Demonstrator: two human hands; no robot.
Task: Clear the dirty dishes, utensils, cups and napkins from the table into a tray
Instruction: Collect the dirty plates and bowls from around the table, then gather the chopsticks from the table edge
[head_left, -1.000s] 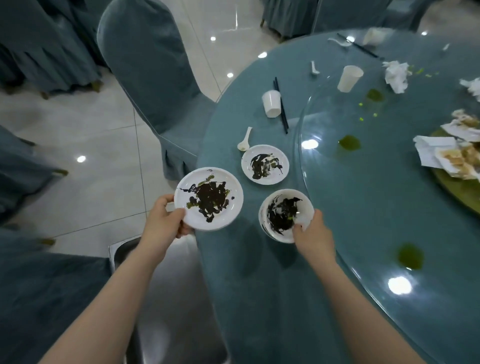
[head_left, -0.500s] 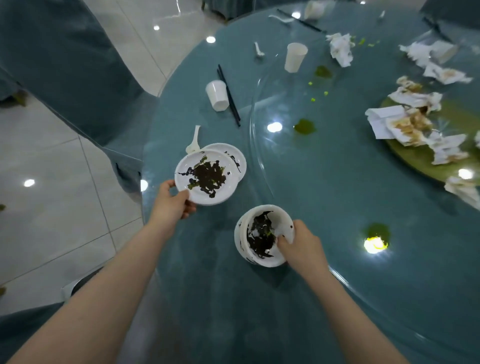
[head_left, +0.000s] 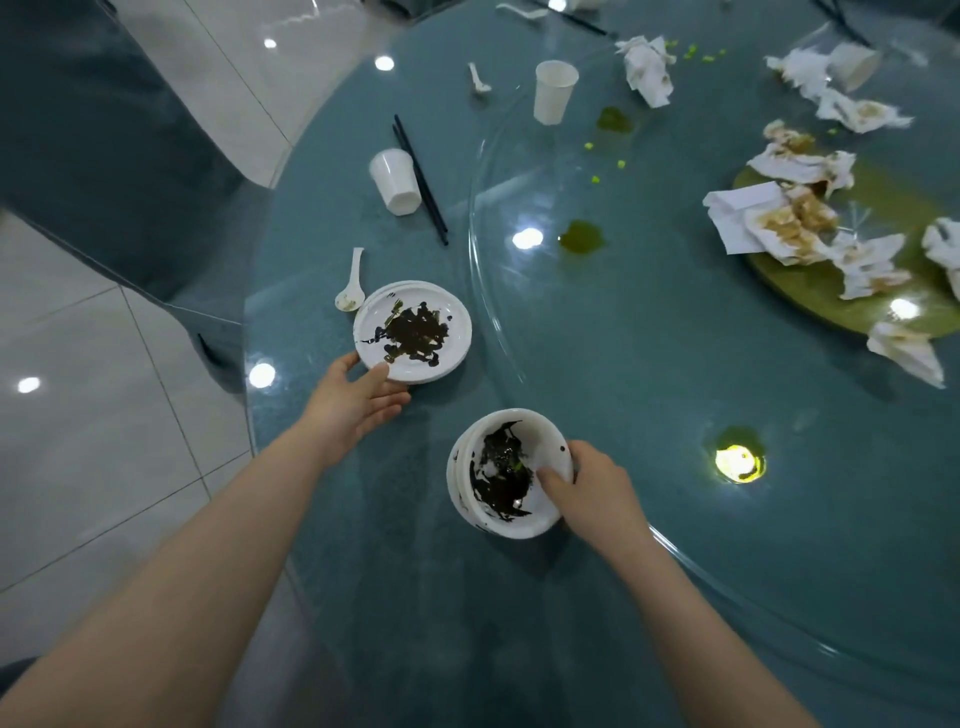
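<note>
Two white plates stacked together (head_left: 413, 332), smeared with dark sauce, lie on the teal table (head_left: 597, 374). My left hand (head_left: 358, 397) is just below them with fingers straight, its thumb at the stack's near rim. A white bowl (head_left: 506, 473), dirty with dark sauce and tilted toward the left, is pinched at its right rim by my right hand (head_left: 592, 488), thumb inside. A white spoon (head_left: 350, 283) lies left of the plates.
Two white cups (head_left: 396, 181) (head_left: 554, 92) and black chopsticks (head_left: 421, 179) lie farther back. Crumpled napkins (head_left: 779, 218) cover a green platter (head_left: 852, 291) on the glass turntable at right. Green spills (head_left: 582, 238) dot the glass. A covered chair (head_left: 119, 156) stands at left.
My left hand set its plate on top of the other plate and loosened its grip. My right hand lifted and tilted the bowl.
</note>
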